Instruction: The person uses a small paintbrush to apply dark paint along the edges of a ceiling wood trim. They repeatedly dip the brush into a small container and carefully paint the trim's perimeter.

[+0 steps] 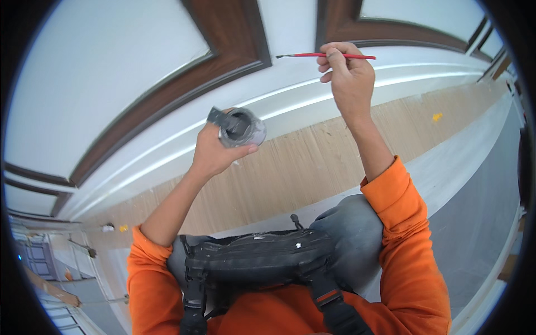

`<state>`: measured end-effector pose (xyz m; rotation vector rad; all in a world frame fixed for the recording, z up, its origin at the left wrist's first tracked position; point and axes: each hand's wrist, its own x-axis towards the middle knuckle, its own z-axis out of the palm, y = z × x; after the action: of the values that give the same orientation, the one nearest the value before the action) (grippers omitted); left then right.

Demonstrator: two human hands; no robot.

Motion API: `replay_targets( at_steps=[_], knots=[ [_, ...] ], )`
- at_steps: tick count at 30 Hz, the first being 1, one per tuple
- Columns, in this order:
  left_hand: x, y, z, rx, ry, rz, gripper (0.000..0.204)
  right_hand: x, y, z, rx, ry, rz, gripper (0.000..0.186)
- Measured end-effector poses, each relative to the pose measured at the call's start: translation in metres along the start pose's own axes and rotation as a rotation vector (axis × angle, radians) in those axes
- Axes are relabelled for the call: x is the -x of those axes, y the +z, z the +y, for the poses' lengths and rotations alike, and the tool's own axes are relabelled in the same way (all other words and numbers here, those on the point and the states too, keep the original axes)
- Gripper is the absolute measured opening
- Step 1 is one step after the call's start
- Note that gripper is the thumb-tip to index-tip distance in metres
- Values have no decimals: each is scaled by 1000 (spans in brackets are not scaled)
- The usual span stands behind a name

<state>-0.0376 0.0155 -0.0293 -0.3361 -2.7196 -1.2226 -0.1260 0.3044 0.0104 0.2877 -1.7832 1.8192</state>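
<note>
The brush is before the white wall, near brown frames — long axis nearly level, bristles pointing left. The right hand pinches its handle; the left hand curls around a smeared cup, where a dark flat piece — perhaps a scraper — juts out.

Bright, soft light glints along the white baseboard; straight edges bow strongly toward the blackened corners.

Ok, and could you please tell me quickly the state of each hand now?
Left hand: closed around a small container with grey stuff inside.
Right hand: closed, holding a thin red-handled brush.
</note>
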Motion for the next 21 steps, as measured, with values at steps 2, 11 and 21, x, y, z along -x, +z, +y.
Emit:
replay_targets(
  at_steps=[2,11,21],
  knots=[
    [2,-7,-10,-16,3,-8,83,-2,3,4,-10,22,25,18],
    [1,6,-14,122,-126,11,83,0,20,22,-35,4,10,17],
    [1,6,-22,144,-90,-21,83,-4,22,27,-146,-30,34,16]
  ],
)
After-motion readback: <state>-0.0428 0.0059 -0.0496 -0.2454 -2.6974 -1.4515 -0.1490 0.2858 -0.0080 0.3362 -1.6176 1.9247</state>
